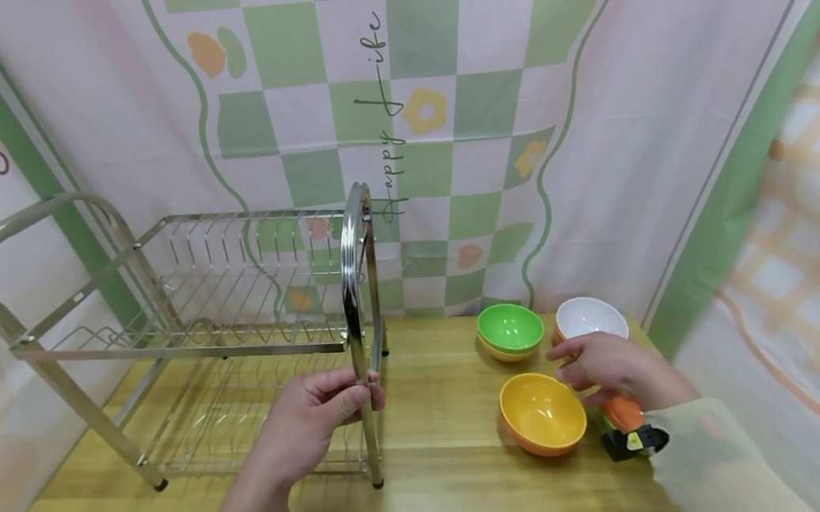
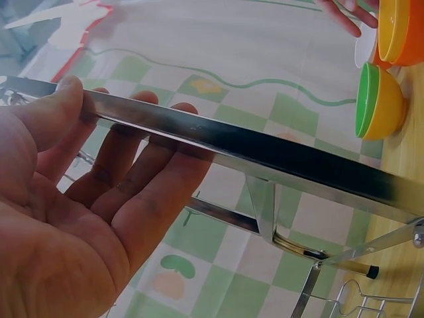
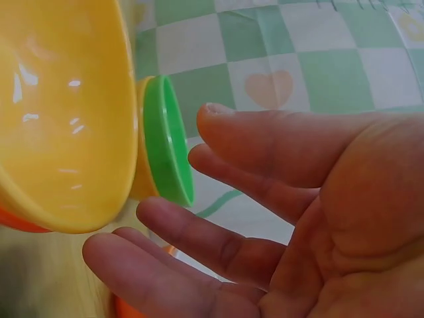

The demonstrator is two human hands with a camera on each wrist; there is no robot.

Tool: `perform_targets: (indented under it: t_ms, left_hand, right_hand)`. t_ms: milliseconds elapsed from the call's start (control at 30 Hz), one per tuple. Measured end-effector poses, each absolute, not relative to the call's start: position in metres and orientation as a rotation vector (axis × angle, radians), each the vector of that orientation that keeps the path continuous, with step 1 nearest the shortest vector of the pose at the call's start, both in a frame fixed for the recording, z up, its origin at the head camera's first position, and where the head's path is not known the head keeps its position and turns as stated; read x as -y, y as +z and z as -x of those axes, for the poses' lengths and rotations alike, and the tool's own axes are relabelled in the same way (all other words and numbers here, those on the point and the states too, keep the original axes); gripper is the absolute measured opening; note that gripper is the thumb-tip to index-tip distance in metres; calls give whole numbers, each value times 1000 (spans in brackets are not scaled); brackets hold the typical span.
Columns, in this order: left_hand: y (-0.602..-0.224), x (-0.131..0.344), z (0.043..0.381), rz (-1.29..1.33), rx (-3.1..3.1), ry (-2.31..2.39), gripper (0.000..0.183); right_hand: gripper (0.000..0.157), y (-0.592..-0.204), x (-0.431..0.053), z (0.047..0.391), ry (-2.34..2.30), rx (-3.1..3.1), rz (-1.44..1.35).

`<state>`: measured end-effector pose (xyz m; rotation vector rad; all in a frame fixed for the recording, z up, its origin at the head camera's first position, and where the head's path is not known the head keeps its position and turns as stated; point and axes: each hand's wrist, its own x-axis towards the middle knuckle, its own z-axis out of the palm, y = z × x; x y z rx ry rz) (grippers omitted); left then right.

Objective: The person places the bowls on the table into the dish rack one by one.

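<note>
My left hand (image 1: 306, 423) grips the front right post of a two-tier metal dish rack (image 1: 353, 307), thumb in front and fingers behind, as the left wrist view also shows. On the right, my right hand (image 1: 606, 365) hovers between the bowls, fingers spread and slightly bent, holding nothing. Nearest to its fingertips is a yellow bowl (image 1: 540, 409) with an orange outside. Behind that sits a green bowl (image 1: 509, 327) in a yellow one. A white bowl (image 1: 590, 316) with orange below its rim is partly hidden by the hand.
Under my right wrist an orange thing (image 1: 622, 413) shows, mostly covered. The wooden table (image 1: 437, 444) carries the rack at left and the bowls at right. A green-and-white checked cloth (image 1: 432, 159) hangs right behind the table, with more cloth along both sides.
</note>
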<state>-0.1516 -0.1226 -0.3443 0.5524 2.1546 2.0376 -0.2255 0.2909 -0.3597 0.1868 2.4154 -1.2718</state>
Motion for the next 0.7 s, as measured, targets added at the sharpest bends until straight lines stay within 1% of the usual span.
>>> perform_targets:
  t_ms: [400, 700]
  left_hand:
    - [-343, 122, 150, -512, -2176, 2024, 27]
    - [-343, 123, 150, -522, -2169, 2017, 26]
  right_hand:
    - [44, -369, -283, 233, -1088, -2470, -173]
    - [38, -376, -281, 237, -981, -2505, -143]
